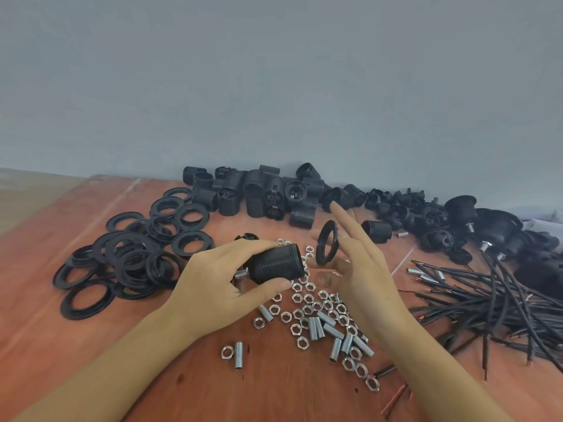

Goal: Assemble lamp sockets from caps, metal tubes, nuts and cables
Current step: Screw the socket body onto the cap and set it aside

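Socket (pixel 278 264) in left hand (pixel 213 284) (ring (pixel 318 249) in right hand (pixel 362 269)).

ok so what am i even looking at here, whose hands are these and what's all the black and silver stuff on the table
There is no machine here. A person wears a camera on the head, so this single picture looks down at their own two bare hands over a reddish wooden table.

The left hand grips a black ribbed lamp socket with a short metal tube sticking out of its end. The right hand seems to hold a black ring upright near the socket, though the grip is partly hidden.

On the table lie parts: a pile of rings at left, more sockets against the wall, silver nuts and loose tubes in the middle, and black cables at right.
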Demonstrator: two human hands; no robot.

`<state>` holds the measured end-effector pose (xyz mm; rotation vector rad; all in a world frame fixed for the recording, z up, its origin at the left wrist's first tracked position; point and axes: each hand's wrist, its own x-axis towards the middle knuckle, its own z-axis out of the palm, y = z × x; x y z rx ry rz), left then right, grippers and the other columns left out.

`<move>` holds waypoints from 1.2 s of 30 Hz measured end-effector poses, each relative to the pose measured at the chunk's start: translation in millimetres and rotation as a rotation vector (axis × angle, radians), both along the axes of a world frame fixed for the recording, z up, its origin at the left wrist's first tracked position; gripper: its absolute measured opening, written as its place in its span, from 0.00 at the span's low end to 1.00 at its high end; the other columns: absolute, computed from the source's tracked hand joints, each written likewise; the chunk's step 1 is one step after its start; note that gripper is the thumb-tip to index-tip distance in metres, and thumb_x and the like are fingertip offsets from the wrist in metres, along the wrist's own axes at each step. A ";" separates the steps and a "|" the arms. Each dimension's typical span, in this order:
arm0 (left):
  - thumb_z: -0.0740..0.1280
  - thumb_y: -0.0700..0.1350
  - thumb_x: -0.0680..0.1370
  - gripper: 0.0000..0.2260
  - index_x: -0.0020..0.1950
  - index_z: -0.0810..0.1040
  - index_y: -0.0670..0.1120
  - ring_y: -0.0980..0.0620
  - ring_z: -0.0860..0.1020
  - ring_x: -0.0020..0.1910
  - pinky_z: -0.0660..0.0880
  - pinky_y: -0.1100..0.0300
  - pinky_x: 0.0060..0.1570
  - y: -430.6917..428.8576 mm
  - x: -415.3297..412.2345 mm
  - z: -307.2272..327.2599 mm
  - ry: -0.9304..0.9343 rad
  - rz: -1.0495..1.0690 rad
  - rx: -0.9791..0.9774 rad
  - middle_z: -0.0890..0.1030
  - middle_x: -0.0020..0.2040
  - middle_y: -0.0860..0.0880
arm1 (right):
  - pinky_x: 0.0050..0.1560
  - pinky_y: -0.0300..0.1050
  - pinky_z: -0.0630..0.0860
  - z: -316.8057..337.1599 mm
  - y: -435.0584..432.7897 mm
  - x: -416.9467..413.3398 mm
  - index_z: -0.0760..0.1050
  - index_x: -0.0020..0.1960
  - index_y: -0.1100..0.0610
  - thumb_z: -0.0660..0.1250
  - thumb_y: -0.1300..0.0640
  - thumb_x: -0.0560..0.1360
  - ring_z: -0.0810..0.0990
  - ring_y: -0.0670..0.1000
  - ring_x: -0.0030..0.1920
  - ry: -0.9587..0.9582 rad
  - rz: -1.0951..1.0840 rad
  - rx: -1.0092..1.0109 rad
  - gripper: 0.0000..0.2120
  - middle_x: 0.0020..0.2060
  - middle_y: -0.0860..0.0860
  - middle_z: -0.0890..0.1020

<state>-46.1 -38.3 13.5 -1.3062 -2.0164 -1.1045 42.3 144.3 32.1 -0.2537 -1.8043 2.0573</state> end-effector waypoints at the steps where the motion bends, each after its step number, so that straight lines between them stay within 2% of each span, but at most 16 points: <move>1: 0.68 0.60 0.74 0.21 0.55 0.82 0.44 0.64 0.74 0.41 0.74 0.69 0.42 0.3 0.6 0.2 0.008 0.002 -0.007 0.81 0.45 0.56 | 0.38 0.42 0.80 -0.3 -1.5 0.8 0.77 0.63 0.37 0.55 0.59 0.84 0.81 0.57 0.45 0.012 0.000 -0.010 0.20 0.47 0.57 0.81; 4: 0.67 0.60 0.74 0.21 0.55 0.82 0.43 0.65 0.74 0.41 0.72 0.71 0.42 0.7 2.4 1.2 0.005 -0.001 -0.014 0.80 0.45 0.57 | 0.40 0.44 0.80 -3.8 -5.6 5.0 0.80 0.57 0.46 0.60 0.57 0.82 0.82 0.55 0.43 0.046 -0.035 -0.048 0.12 0.44 0.52 0.83; 7: 0.67 0.60 0.74 0.22 0.55 0.82 0.43 0.63 0.75 0.40 0.73 0.70 0.42 1.1 3.0 0.8 0.002 -0.006 -0.021 0.80 0.45 0.56 | 0.46 0.50 0.81 -12.1 -7.1 11.5 0.76 0.49 0.56 0.65 0.58 0.79 0.84 0.56 0.48 0.054 -0.057 0.024 0.03 0.48 0.58 0.84; 10: 0.68 0.59 0.74 0.22 0.56 0.82 0.43 0.63 0.76 0.41 0.74 0.69 0.43 2.2 3.5 0.5 0.011 -0.002 -0.019 0.80 0.46 0.58 | 0.47 0.41 0.79 -15.1 -13.2 14.2 0.76 0.42 0.61 0.67 0.55 0.75 0.81 0.50 0.43 0.096 -0.011 0.105 0.09 0.42 0.58 0.83; 12: 0.69 0.59 0.73 0.22 0.56 0.82 0.43 0.64 0.75 0.42 0.75 0.68 0.44 3.0 3.5 0.8 0.012 0.006 -0.013 0.78 0.47 0.60 | 0.47 0.37 0.77 -16.7 -18.6 16.0 0.77 0.46 0.64 0.65 0.53 0.75 0.80 0.49 0.44 0.118 0.044 0.160 0.13 0.43 0.60 0.83; 14: 0.69 0.59 0.73 0.22 0.56 0.82 0.43 0.63 0.76 0.42 0.76 0.66 0.43 2.6 2.7 0.6 0.010 0.005 -0.015 0.79 0.47 0.59 | 0.52 0.39 0.78 -19.5 -21.2 17.4 0.77 0.54 0.62 0.66 0.53 0.75 0.83 0.48 0.50 0.136 0.087 0.217 0.13 0.48 0.55 0.84; 16: 0.69 0.60 0.73 0.23 0.57 0.82 0.43 0.61 0.77 0.41 0.76 0.65 0.42 1.9 2.0 0.2 0.016 0.003 -0.031 0.81 0.46 0.56 | 0.54 0.44 0.79 -20.6 -18.9 17.1 0.73 0.62 0.56 0.69 0.53 0.73 0.83 0.51 0.55 0.130 0.104 0.229 0.18 0.52 0.53 0.84; 19: 0.69 0.60 0.73 0.22 0.57 0.82 0.44 0.58 0.79 0.39 0.76 0.63 0.39 0.7 1.3 0.9 0.014 -0.004 -0.063 0.83 0.45 0.53 | 0.51 0.45 0.80 -16.4 -8.3 16.9 0.70 0.68 0.49 0.72 0.54 0.71 0.84 0.53 0.53 0.099 0.165 0.254 0.27 0.52 0.54 0.84; 22: 0.69 0.59 0.74 0.22 0.59 0.82 0.44 0.58 0.79 0.39 0.77 0.62 0.39 -1.8 0.2 2.4 0.000 -0.059 -0.117 0.82 0.44 0.55 | 0.53 0.51 0.82 -11.8 2.9 17.1 0.71 0.69 0.47 0.76 0.54 0.68 0.85 0.54 0.51 0.057 0.245 0.352 0.31 0.52 0.52 0.85; 25: 0.65 0.62 0.75 0.23 0.58 0.82 0.45 0.61 0.74 0.36 0.74 0.65 0.37 -4.7 -1.9 4.0 -0.021 -0.115 -0.183 0.76 0.41 0.61 | 0.55 0.54 0.80 -9.6 7.8 18.2 0.74 0.66 0.47 0.80 0.58 0.66 0.84 0.55 0.50 0.030 0.279 0.439 0.31 0.52 0.53 0.84; 29: 0.62 0.62 0.78 0.23 0.55 0.82 0.45 0.57 0.76 0.34 0.74 0.59 0.34 -4.3 -4.3 2.4 -0.130 -0.207 -0.212 0.78 0.36 0.56 | 0.57 0.46 0.77 -8.2 10.3 21.3 0.75 0.62 0.43 0.83 0.56 0.62 0.84 0.52 0.51 0.024 0.243 0.592 0.32 0.53 0.49 0.83; 33: 0.63 0.62 0.78 0.21 0.54 0.82 0.46 0.55 0.76 0.34 0.73 0.59 0.33 -3.8 -7.6 -0.1 -0.263 -0.297 -0.218 0.78 0.35 0.55 | 0.56 0.47 0.77 -5.6 12.0 21.7 0.75 0.64 0.47 0.82 0.56 0.62 0.83 0.53 0.54 0.060 0.268 0.628 0.33 0.57 0.49 0.81; 36: 0.62 0.64 0.78 0.25 0.51 0.83 0.42 0.46 0.78 0.34 0.73 0.50 0.33 -3.3 -8.4 -1.2 -0.425 -0.336 -0.199 0.81 0.37 0.46 | 0.56 0.41 0.77 -6.2 12.2 21.9 0.75 0.65 0.45 0.82 0.56 0.63 0.83 0.51 0.54 0.098 0.301 0.671 0.33 0.57 0.48 0.80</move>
